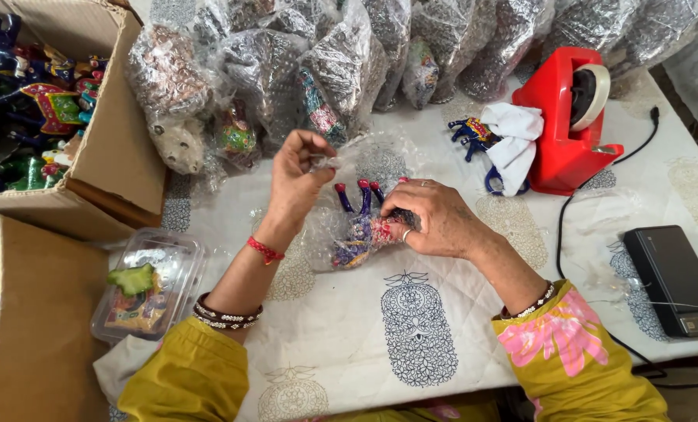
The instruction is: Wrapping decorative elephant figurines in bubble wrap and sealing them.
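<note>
1. The step in hand looks like bagging: a painted toy animal (364, 227), blue and red with its legs pointing away from the person, lies on the printed tablecloth (411, 328) inside a clear plastic bag (341, 168)
2. The left hand (298, 176) is raised above the table, thumb and fingers pinched together on the upper edge of the bag
3. The right hand (435, 219) lies flat over the toy, fingers curled and pressed down on its body through the plastic
4. By my judgement, the next move calls for a steady hold on the toy while the loose film is drawn snug around the legs, which could snag it
5. An open cardboard box (110, 117) at the far left is full of bright painted figures
6. A clear plastic tray (178, 258) near the left forearm holds a green and an orange piece
7. Wrapped bundles (302, 55) are heaped along the far edge of the table
8. A red tape dispenser (560, 117) stands to the right, a white cloth (521, 133) and another blue figure (474, 133) just beside it, a black device (673, 277) nearer the person
</note>
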